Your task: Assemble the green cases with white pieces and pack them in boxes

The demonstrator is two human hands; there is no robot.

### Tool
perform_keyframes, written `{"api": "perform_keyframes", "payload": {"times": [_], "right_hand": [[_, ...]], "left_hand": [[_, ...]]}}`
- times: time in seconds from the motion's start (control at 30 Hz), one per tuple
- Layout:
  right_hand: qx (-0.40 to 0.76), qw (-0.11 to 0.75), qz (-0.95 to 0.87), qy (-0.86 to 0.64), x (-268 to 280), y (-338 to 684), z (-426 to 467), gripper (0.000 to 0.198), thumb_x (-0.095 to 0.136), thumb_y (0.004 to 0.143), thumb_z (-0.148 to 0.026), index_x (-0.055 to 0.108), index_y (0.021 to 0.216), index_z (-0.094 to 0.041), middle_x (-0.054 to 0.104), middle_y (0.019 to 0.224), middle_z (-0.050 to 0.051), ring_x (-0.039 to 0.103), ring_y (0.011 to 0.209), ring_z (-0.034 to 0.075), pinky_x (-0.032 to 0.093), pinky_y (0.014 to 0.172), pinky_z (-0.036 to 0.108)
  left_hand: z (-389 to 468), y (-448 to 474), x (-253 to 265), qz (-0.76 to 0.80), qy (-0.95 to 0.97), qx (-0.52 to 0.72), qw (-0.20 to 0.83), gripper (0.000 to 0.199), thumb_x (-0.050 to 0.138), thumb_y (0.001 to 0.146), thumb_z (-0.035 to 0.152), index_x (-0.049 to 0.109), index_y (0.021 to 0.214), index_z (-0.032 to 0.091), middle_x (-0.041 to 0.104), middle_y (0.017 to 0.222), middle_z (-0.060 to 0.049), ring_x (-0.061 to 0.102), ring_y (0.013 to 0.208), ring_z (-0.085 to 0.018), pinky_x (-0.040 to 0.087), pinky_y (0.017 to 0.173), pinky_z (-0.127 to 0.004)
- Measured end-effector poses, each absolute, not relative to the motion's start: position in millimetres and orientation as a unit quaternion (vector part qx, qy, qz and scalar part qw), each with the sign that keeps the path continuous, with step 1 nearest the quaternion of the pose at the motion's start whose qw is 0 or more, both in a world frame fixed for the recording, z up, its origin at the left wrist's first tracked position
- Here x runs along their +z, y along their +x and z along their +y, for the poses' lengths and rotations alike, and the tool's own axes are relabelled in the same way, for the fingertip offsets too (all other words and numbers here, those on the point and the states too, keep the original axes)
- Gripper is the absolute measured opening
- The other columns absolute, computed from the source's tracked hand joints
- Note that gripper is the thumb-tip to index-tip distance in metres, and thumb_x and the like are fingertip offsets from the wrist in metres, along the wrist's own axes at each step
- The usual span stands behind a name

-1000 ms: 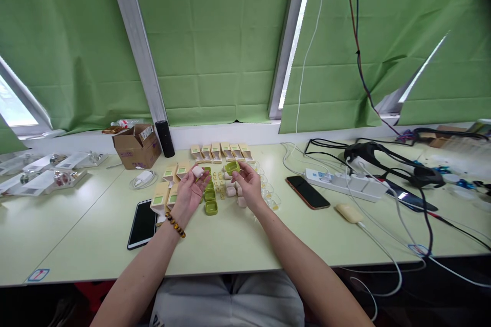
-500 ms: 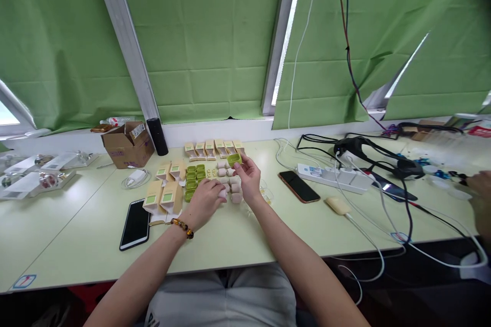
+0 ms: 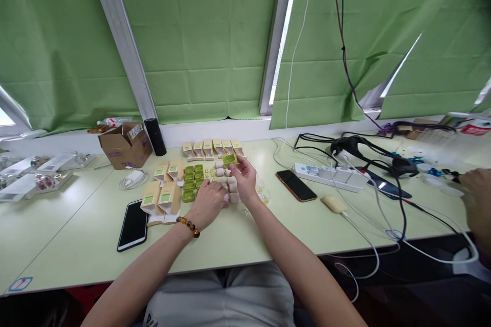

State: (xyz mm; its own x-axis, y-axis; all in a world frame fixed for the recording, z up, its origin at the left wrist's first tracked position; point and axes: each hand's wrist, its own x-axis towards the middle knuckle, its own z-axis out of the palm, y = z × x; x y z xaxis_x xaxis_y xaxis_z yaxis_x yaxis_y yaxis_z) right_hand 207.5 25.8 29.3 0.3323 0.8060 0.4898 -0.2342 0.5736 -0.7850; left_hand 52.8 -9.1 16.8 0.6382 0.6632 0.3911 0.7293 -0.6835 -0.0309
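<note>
My right hand (image 3: 244,178) pinches a small green square cup (image 3: 229,160) between thumb and fingers, lifted just above the table. My left hand (image 3: 209,201) is curled palm-down in front of the rows, closed on a pale pink block (image 3: 225,203) that its fingers mostly cover. More pale pink blocks (image 3: 233,197) stand in rows between and beneath my hands. To their left, green cups (image 3: 188,195) sit in two columns, with small yellow pieces (image 3: 209,172) lying alongside. Clear plastic pieces (image 3: 263,194) lie partly behind my right wrist.
Folded cream boxes stand at left (image 3: 169,198) and in a back row (image 3: 207,149). Phones (image 3: 132,225) (image 3: 296,185) flank the work. A power strip (image 3: 332,178), headset (image 3: 355,145) and loose cables spread rightward. Another person's hand (image 3: 477,199) is at far right. A cardboard box (image 3: 125,149) stands back left.
My left hand has shifted slightly right and toward me, its fingers now covering more of the pale block. My right hand still holds the green cup; the view has shifted slightly.
</note>
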Motion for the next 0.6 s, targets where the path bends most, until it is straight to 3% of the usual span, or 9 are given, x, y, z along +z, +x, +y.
{"api": "perform_keyframes", "payload": {"times": [0.3,0.5,0.6], "right_hand": [[0.376,0.738,-0.48,-0.289,27.3,206.6,22.9,0.046,0.086,0.08,-0.042,0.072,0.12,-0.024,0.075,0.11,0.007,0.066,0.088,0.02,0.058,0.065,0.032],[0.453,0.718,-0.475,-0.231,20.1,204.7,26.3,0.049,0.093,0.071,-0.033,0.069,0.114,-0.025,0.074,0.108,0.005,0.071,0.097,0.023,0.064,0.077,0.036],[0.474,0.701,-0.493,-0.2,18.1,202.3,26.1,0.052,0.094,0.07,-0.034,0.067,0.114,-0.026,0.073,0.115,0.006,0.071,0.101,0.024,0.065,0.084,0.042]], "left_hand": [[-12.8,48.6,19.1,-0.398,-0.894,-0.201,0.056,0.018,0.075,0.094,0.03,0.071,0.108,0.02,0.075,0.108,-0.008,0.065,0.108,-0.028,0.038,0.095,-0.045],[-12.3,32.7,22.7,-0.393,-0.864,-0.312,0.04,0.02,0.075,0.096,0.034,0.071,0.11,0.021,0.076,0.11,-0.008,0.067,0.104,-0.027,0.041,0.093,-0.044],[-6.3,23.4,20.0,-0.394,-0.832,-0.388,0.04,0.01,0.068,0.1,0.029,0.071,0.106,0.02,0.077,0.103,-0.008,0.068,0.098,-0.026,0.044,0.089,-0.043]]}}
